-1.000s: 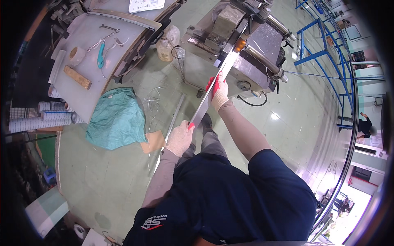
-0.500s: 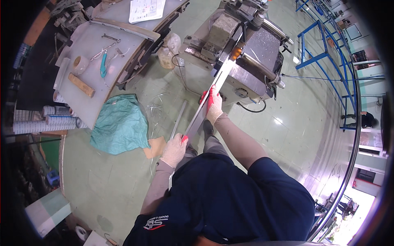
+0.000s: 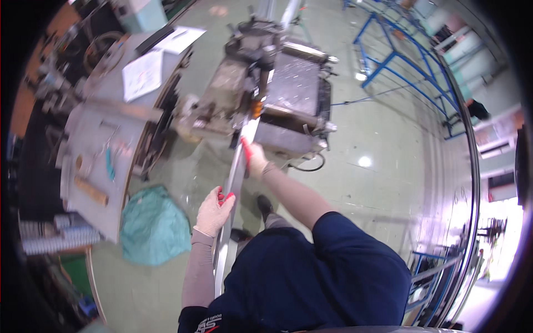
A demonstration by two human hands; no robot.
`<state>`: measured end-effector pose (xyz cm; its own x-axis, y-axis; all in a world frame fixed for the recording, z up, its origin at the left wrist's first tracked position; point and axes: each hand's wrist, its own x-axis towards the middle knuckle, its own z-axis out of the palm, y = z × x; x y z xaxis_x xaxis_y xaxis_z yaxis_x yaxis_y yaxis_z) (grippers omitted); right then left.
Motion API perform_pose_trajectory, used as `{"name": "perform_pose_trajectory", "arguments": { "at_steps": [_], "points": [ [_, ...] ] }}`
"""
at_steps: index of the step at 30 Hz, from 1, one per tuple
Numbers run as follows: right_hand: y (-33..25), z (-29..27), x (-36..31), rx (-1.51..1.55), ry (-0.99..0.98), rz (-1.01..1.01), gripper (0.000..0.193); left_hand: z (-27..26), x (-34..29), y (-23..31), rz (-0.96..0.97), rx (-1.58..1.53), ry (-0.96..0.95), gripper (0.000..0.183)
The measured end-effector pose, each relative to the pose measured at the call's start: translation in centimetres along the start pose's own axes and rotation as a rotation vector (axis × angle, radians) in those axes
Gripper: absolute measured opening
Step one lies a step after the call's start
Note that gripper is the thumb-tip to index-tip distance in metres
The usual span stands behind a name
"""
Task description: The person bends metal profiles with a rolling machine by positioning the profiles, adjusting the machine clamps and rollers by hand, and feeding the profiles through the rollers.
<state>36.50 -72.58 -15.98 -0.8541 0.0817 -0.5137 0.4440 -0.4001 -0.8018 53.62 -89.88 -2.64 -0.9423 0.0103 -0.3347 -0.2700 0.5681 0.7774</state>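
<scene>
A long silvery metal profile point(image 3: 238, 173) runs from the machine point(image 3: 292, 83) back toward my left side. Gloved in white with red on the palm side, my right hand point(image 3: 255, 161) is closed round the profile a short way before the machine. My left hand point(image 3: 213, 212), in a matching glove, is at the left edge of the profile closer to my body. Its fingers are apart, with the fingertips by the bar and not wrapped round it. An orange part point(image 3: 257, 109) of the machine sits where the profile meets it.
On the left stands a worktable point(image 3: 129, 139) with papers point(image 3: 142, 75), a teal-handled tool point(image 3: 110, 165) and a wooden block point(image 3: 91, 191). A green plastic sheet point(image 3: 155, 227) lies on the floor beside it. Blue metal frames point(image 3: 394, 55) stand at the far right.
My view has turned and shifted. My left hand has loosened from the profile, its fingers now spread. The right hand keeps its hold, and the profile now points more straight ahead.
</scene>
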Motion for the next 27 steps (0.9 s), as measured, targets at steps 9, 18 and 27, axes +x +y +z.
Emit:
{"name": "perform_pose_trajectory", "arguments": {
  "at_steps": [9, 18, 27],
  "points": [
    [-0.3, 1.5, -1.7, 0.094, 0.065, -0.135, 0.036, 4.6, 8.0, -2.3, 0.045, 0.204, 0.002, 0.036],
    [0.7, 1.9, -0.9, 0.261, 0.089, -0.091, 0.032, 4.0, 6.6, -1.3, 0.058, 0.204, 0.014, 0.035],
    [2.1, 2.0, -3.0, 0.194, 0.112, -0.086, 0.035, 3.6, 4.4, -2.5, 0.023, 0.191, -0.01, 0.037]
  ]
}}
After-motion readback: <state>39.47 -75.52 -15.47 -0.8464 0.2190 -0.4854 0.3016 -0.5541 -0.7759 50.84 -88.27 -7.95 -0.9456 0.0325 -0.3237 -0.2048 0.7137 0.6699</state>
